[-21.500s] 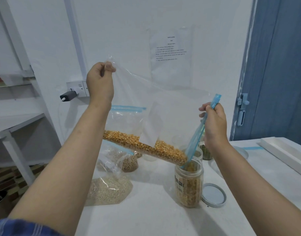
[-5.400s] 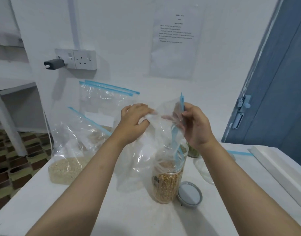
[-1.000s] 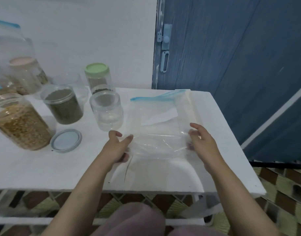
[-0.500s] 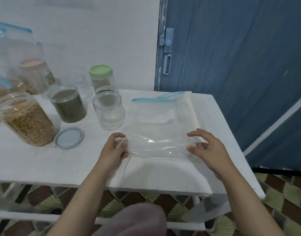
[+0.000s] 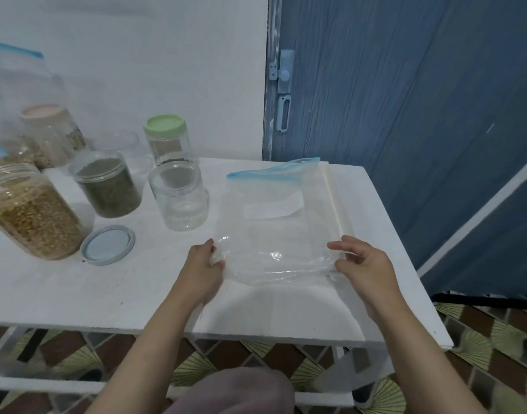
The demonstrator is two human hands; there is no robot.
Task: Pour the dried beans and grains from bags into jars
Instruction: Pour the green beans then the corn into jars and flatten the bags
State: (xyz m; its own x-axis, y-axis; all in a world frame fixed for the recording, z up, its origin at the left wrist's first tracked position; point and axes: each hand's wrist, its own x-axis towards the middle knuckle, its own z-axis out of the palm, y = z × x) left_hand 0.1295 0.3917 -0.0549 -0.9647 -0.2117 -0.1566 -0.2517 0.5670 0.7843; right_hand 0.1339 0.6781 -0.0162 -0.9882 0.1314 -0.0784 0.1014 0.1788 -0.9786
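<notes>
An empty clear zip bag [image 5: 274, 222] with a blue seal lies flat on the white table [image 5: 77, 294], seal end away from me. My left hand [image 5: 202, 270] grips its near left corner. My right hand [image 5: 366, 270] pinches its near right corner between thumb and fingers. At the left edge stands an open jar of yellow grain [image 5: 32, 216], its grey lid [image 5: 107, 245] lying beside it. Behind are an open jar of green beans [image 5: 110, 186] and an empty open jar [image 5: 180, 201].
A green-lidded jar [image 5: 166, 141] and a pink-lidded jar [image 5: 47, 130] stand near the wall. Blurred bags with blue seals [image 5: 11, 73] rise at far left. A flat white board [image 5: 331, 189] lies under the bag's right side. A blue door [image 5: 405, 115] is behind the table.
A second ago both hands lay with straight fingers on the bag's near edge; now their fingers are curled on its near corners. The bag stays flat on the table.
</notes>
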